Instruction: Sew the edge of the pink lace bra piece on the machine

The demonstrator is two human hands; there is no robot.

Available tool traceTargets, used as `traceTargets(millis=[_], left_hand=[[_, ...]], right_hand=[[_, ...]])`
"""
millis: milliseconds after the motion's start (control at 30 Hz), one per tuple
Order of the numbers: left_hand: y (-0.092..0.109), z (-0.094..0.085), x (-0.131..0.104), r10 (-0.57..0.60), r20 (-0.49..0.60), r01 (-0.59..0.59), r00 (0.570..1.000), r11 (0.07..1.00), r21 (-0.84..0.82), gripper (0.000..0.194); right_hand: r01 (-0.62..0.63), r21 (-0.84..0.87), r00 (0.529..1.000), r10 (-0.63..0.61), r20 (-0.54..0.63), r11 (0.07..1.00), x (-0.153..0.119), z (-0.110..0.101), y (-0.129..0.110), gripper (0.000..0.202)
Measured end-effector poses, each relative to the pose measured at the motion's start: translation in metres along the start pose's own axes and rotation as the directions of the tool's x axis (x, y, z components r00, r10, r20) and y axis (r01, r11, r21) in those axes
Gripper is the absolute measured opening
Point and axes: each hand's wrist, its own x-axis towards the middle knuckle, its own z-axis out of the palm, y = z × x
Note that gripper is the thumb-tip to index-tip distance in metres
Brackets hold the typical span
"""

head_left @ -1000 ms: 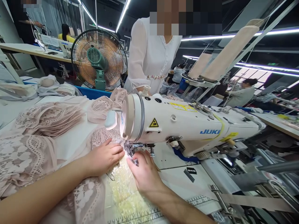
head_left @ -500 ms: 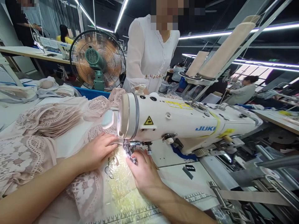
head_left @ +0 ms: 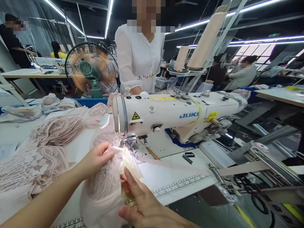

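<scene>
Pale pink lace fabric piece (head_left: 102, 190) sits bunched at lower centre of the frame, below the needle of the white Juki sewing machine (head_left: 171, 115). The left hand (head_left: 96, 158) pinches its upper edge; the right hand (head_left: 142, 205) grasps it from beneath. A green-based round fan (head_left: 91, 71) stands upper left.

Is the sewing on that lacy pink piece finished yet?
Can't tell if it's finished. The lace piece is lifted in front of the sewing machine, held by the left hand and right hand, its top edge near the presser foot. A pile of lace waits on the left.
</scene>
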Motion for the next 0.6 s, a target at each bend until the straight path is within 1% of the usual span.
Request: traceTargets(millis=[33, 67, 100, 133, 167, 200, 233, 267, 300, 333, 367, 400, 433, 467, 500, 533, 600], left_hand=[[0.001, 0.005, 0.001, -0.062, -0.041, 0.058, 0.997, 0.994, -0.089, 0.034], [0.0, 0.01, 0.003, -0.113, -0.065, 0.101, 0.991, 0.981, -0.165, 0.033], [-0.002, 0.015, 0.004, -0.14, -0.09, 0.119, 0.986, 0.97, -0.212, 0.032], [-0.005, 0.019, 0.006, -0.137, -0.122, 0.109, 0.983, 0.97, -0.217, 0.03], [-0.008, 0.022, 0.008, -0.098, -0.146, 0.071, 0.984, 0.981, -0.178, 0.028], [-0.013, 0.024, 0.01, -0.028, -0.16, 0.013, 0.987, 0.995, -0.096, 0.025], [-0.017, 0.026, 0.012, 0.055, -0.159, -0.049, 0.986, 0.998, 0.038, 0.021], [-0.021, 0.027, 0.015, 0.128, -0.144, -0.099, 0.981, 0.976, 0.196, 0.017], [-0.025, 0.028, 0.016, 0.175, -0.12, -0.124, 0.977, 0.93, 0.345, 0.012], [-0.027, 0.03, 0.018, 0.194, -0.102, -0.126, 0.976, 0.875, 0.467, 0.007], [-0.029, 0.032, 0.018, 0.191, -0.102, -0.105, 0.976, 0.829, 0.55, 0.003], [-0.03, 0.034, 0.018, 0.192, -0.117, -0.082, 0.974, 0.787, 0.612, 0.011], [-0.03, 0.037, 0.018, 0.222, -0.122, -0.084, 0.967, 0.736, 0.671, 0.022], [-0.029, 0.04, 0.017, 0.28, -0.108, -0.115, 0.954, 0.672, 0.731, 0.031], [-0.028, 0.042, 0.016, 0.351, -0.074, -0.157, 0.933, 0.586, 0.795, 0.039], [-0.026, 0.044, 0.014, 0.419, -0.027, -0.203, 0.908, 0.494, 0.846, 0.044], [-0.025, 0.045, 0.012, 0.534, 0.088, -0.305, 0.841, 0.334, 0.892, 0.041]], right_hand=[[-0.031, 0.035, 0.999, 0.031, 0.017, 0.999, 0.003, 0.002, 0.0, 0.08], [-0.075, 0.059, 0.997, 0.074, 0.019, 0.995, 0.008, 0.004, 0.0, 0.065], [-0.132, 0.079, 0.991, 0.132, 0.012, 0.988, 0.012, 0.004, 0.001, 0.046], [-0.198, 0.095, 0.98, 0.2, -0.006, 0.976, 0.017, 0.005, 0.003, 0.031], [-0.265, 0.107, 0.963, 0.27, -0.027, 0.958, 0.021, 0.004, 0.005, 0.024], [-0.33, 0.11, 0.941, 0.336, -0.037, 0.938, 0.025, 0.002, 0.008, 0.023], [-0.385, 0.095, 0.921, 0.389, -0.028, 0.918, 0.028, 0.0, 0.01, 0.024], [-0.431, 0.065, 0.902, 0.432, -0.013, 0.9, 0.03, -0.003, 0.012, 0.025], [-0.463, 0.027, 0.886, 0.464, 0.001, 0.886, 0.032, -0.006, 0.013, 0.026], [-0.483, -0.012, 0.875, 0.483, 0.017, 0.875, 0.032, -0.008, 0.014, 0.027], [-0.493, -0.039, 0.869, 0.494, 0.035, 0.869, 0.032, -0.009, 0.015, 0.027], [-0.495, -0.055, 0.866, 0.497, 0.052, 0.867, 0.031, -0.01, 0.015, 0.026], [-0.494, -0.062, 0.865, 0.497, 0.059, 0.867, 0.03, -0.01, 0.016, 0.025], [-0.494, -0.066, 0.866, 0.497, 0.056, 0.867, 0.029, -0.01, 0.016, 0.023], [-0.494, -0.069, 0.866, 0.497, 0.048, 0.867, 0.028, -0.01, 0.016, 0.024], [-0.495, -0.075, 0.866, 0.499, 0.039, 0.865, 0.027, -0.01, 0.017, 0.03], [-0.498, -0.1, 0.863, 0.503, 0.035, 0.861, 0.028, -0.01, 0.017, 0.043]])
